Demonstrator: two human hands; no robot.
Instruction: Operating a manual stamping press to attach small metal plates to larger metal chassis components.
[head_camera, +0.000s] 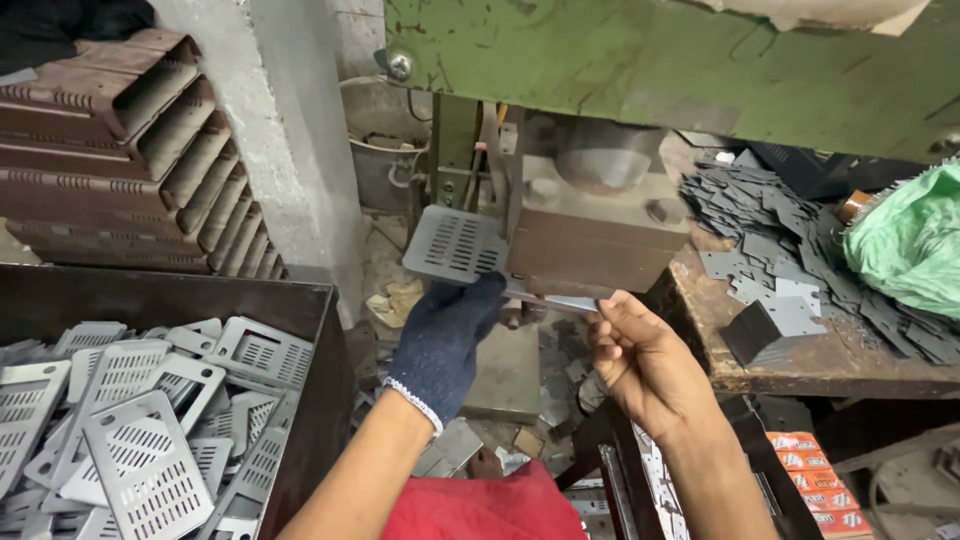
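On the far left we see a stack of brown folded metal housings (130, 150), and below it a dark bin (315, 330) full of grey slotted plates (140, 450), lying one over the other.

Moving right, our left hand (445, 340), in a dark blue knitted glove, is closed on the edge of one slotted plate (452, 243). This plate is held almost flat, and its right side goes into the gap under the brown die block (590, 245) of the green press (680, 60). Our right hand (640, 350) is bare; its fingers pinch the near edge of a thin metal piece (565, 300) just at the mouth of the die. We cannot tell if this piece is the same plate or a second one.

We judge that the step in hand is the seating of the plate in the die. The next move calls for pushing it straight in and taking both hands fully away from the gap, because the fingers are very near to the tool.

On the right, a worn wooden bench (800, 365) carries a heap of small dark cut pieces (790, 225) and a green plastic bag (905, 245). The heap lies close beside the die, and scrap (560, 385) covers the floor below.
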